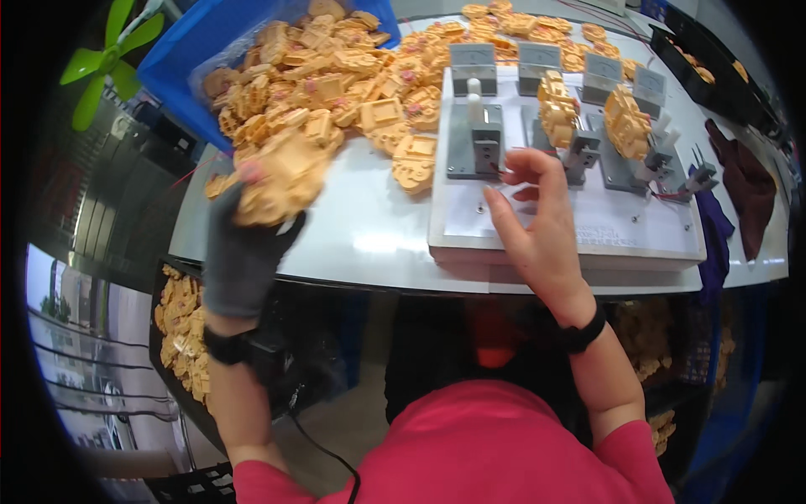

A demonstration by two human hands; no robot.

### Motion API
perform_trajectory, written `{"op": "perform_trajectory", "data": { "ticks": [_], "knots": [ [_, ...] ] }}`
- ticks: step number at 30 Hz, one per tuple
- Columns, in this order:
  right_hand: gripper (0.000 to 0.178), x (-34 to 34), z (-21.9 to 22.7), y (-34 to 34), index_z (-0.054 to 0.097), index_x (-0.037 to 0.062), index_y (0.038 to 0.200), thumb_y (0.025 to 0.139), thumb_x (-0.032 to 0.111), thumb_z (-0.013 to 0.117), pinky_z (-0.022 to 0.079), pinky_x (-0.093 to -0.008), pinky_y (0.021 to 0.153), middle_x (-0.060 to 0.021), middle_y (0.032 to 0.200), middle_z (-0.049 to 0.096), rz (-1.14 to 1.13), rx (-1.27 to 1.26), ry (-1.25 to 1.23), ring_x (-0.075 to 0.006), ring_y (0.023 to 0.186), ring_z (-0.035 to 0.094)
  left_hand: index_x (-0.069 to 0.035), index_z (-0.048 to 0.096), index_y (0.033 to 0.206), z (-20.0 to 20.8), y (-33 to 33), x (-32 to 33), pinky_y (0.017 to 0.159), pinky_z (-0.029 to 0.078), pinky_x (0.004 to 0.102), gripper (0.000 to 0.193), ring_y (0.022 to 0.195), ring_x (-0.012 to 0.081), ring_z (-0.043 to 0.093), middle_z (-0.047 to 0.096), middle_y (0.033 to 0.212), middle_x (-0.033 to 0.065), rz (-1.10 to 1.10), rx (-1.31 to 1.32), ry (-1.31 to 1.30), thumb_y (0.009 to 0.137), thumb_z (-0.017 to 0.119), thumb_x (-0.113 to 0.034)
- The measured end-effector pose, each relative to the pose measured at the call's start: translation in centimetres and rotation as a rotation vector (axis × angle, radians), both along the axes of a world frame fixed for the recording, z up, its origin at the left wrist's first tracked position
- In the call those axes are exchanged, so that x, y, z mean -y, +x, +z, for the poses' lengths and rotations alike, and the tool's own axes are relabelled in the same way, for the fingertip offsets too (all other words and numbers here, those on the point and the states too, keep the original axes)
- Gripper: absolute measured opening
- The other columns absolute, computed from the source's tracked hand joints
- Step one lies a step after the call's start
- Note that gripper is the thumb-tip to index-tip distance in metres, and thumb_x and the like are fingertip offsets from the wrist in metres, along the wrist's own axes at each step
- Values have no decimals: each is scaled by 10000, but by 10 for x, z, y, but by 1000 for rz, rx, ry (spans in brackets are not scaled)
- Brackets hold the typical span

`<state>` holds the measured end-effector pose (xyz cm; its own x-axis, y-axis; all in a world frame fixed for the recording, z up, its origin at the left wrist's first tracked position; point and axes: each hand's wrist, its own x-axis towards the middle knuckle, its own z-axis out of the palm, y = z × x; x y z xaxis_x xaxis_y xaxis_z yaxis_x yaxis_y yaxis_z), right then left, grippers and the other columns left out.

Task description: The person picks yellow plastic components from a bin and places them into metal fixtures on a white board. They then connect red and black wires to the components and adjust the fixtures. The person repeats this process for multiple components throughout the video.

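Observation:
My left hand (243,252), in a dark grey glove, grips a yellow-orange moulded plastic part (285,181) above the table's left side; the part is blurred by motion. My bare right hand (537,218) is over a white test board (504,244), thumb and fingers apart, with nothing seen in it. Its fingertips are beside the leftmost grey holder (485,144), which has a white upright knob and bears no part. Whether they touch it I cannot tell. Two similar plastic parts (557,109) (626,122) stand upright in the holders further right. Small panel meters (473,65) line the board's back.
Many loose plastic parts (319,71) spill from a blue bin (189,67) over the white table (378,244). A green fan (109,60) is at far left. Dark cloths (743,181) lie right, below a black tray (714,80). A crate of parts (180,323) sits below.

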<state>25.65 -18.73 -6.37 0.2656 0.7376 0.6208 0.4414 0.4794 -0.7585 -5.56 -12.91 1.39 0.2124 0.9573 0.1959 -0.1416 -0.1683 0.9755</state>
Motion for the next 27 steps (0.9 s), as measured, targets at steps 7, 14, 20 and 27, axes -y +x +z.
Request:
{"op": "perform_trajectory", "data": {
  "ticks": [7,14,20,27],
  "knots": [
    [333,13,9,10,540,15,1177,879,83,673,469,-343,830,-122,1054,549,56,-25,-96,-241,954,568,-39,536,1303,1,88,-43,866,515,338,479,1121,235,597,607,1269,100,-304,443,-575,931,600,-334],
    [199,5,-2,3,636,47,995,810,81,700,455,-415,844,-88,1011,600,-5,445,-56,-293,987,575,-43,574,1248,-5,115,-64,802,522,332,450,1023,213,620,644,1175,77,-316,419,-611,930,596,-362],
    [297,5,2,6,575,30,1128,851,49,680,488,-379,794,-124,1068,576,70,93,-119,-259,913,601,-57,587,1220,-7,112,-72,796,517,329,433,978,206,624,655,1117,68,-306,397,-629,930,594,-378],
    [448,7,14,10,493,25,1308,893,69,656,493,-362,864,-137,1148,579,189,-107,-138,-230,944,602,-60,577,1238,-7,117,-81,790,517,316,440,964,200,621,651,1143,78,-371,399,-658,943,578,-387]
  ]
}}
